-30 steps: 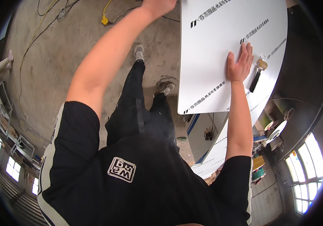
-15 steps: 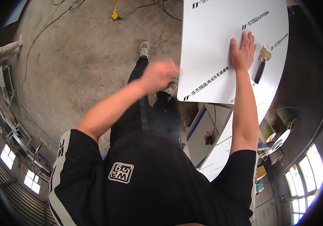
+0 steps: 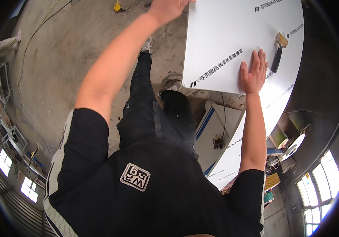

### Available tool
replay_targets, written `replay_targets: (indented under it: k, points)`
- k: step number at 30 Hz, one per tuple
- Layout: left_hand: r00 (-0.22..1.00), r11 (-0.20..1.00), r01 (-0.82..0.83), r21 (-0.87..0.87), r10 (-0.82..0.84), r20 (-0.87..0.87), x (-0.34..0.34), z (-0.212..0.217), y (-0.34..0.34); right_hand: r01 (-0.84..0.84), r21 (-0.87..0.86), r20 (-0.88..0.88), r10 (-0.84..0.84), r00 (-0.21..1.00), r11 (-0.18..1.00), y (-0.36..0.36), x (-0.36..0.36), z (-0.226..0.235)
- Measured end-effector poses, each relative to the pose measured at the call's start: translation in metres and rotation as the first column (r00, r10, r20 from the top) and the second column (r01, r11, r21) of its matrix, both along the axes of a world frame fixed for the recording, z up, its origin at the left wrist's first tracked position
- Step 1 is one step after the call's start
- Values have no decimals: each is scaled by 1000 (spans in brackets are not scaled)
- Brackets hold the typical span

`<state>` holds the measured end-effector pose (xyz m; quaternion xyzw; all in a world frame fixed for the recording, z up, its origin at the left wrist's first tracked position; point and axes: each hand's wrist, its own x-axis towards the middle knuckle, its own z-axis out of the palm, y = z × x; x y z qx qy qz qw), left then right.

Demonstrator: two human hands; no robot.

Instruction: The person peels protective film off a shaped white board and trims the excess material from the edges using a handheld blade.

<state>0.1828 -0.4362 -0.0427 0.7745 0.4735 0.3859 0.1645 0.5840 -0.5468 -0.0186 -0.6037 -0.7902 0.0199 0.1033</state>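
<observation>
A large white board (image 3: pixel 217 33) with dark printed markings lies flat to my right. My right hand (image 3: pixel 253 77) rests palm down on it with fingers spread. Beyond those fingertips, to the right, lies a hammer (image 3: pixel 279 55) with a tan head and a black handle; I am not touching it. My left arm stretches far forward, and my left hand (image 3: pixel 167 8) is at the board's left edge, near the top of the view. Its fingers reach out to the edge and look open, though the picture's upper rim cuts off part of the hand.
Below the board's near edge stands a pale cabinet-like panel (image 3: pixel 207 130) with a blue stripe and a dark cable. A yellow connector (image 3: pixel 117 6) and cords lie on the concrete floor (image 3: pixel 70 51). Metal frames (image 3: pixel 3 85) stand at far left. Another person's leg (image 3: pixel 7 44) shows there.
My left hand has moved far forward along the board's left edge. In the picture, the board's near edge sits higher, and my right hand lies nearer that edge.
</observation>
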Motion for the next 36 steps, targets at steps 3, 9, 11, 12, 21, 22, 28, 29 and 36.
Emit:
replay_targets:
  k: [3,9,11,12,21,22,28,29,36]
  points:
    - [998,995,-35,-92,30,-59,11,-4,-84,-7,15,1,7,1000,1000,2,-6,-3]
    - [999,972,-11,-236,3,-37,45,16,-247,-2,30,13,2,1000,1000,2,-3,-9]
    - [968,897,233,-374,-251,2,51,18,-295,-6,25,10,6,1000,1000,3,-4,-9]
    - [910,803,385,-455,-412,43,54,22,-309,-7,21,10,7,1000,1000,3,-5,-10]
    - [930,945,-284,-163,313,195,7,1,-96,-6,25,-11,7,1000,1000,1,-3,-8]
    - [922,951,-286,-120,307,235,8,8,-66,-11,28,-12,12,1000,1000,1,-2,-9]
    - [991,993,-110,35,107,82,12,-10,-47,-7,38,-20,8,1000,999,0,0,-11]
    - [992,995,-98,25,95,79,15,-8,-67,-10,33,-14,10,1000,999,-2,1,-10]
    - [984,973,-174,-150,167,-55,57,0,-240,-13,39,-20,14,1000,999,1,0,-12]
